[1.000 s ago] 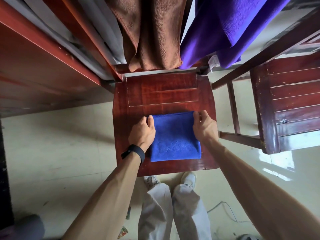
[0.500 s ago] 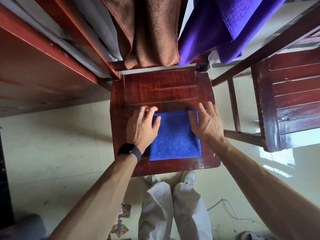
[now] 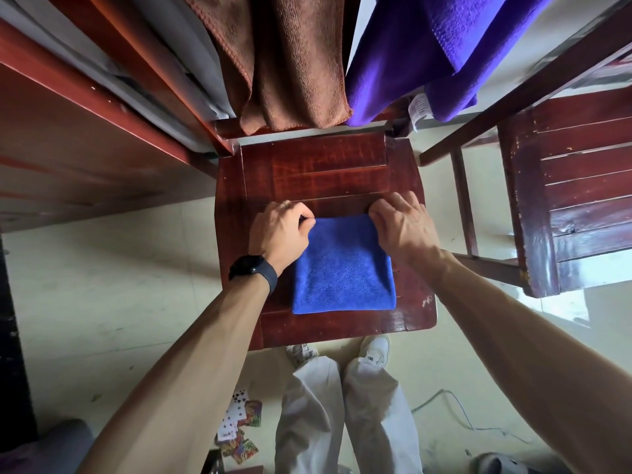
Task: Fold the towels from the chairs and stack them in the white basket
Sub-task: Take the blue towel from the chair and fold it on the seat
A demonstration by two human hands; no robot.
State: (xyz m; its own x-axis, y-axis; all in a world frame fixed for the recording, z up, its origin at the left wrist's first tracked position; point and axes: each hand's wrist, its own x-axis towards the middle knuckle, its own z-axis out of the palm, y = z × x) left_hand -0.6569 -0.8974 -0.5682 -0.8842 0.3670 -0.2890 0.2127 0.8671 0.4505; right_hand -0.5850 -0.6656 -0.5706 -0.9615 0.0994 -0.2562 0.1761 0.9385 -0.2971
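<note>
A folded blue terry towel (image 3: 342,271) lies flat on the dark red wooden chair seat (image 3: 314,172), between both hands. The left hand (image 3: 280,234) pinches its far left corner with curled fingers, and the right hand (image 3: 400,227) curls over and grips its far right corner. Beyond the hands hang a brown knitted towel (image 3: 294,63) and a purple fleece towel (image 3: 427,53). A black wristband (image 3: 254,270) circles the left wrist.

Both bare forearms reach from the near edge toward the far side, drawing closer together as they go. The left grip (image 3: 278,234) is knuckles-up, its fingers curled and pinching the far left corner of the blue towel (image 3: 342,271) (a dark band (image 3: 254,270) circles that wrist). The right grip (image 3: 400,227) mirrors it, fingers curled down over the far right corner.
</note>
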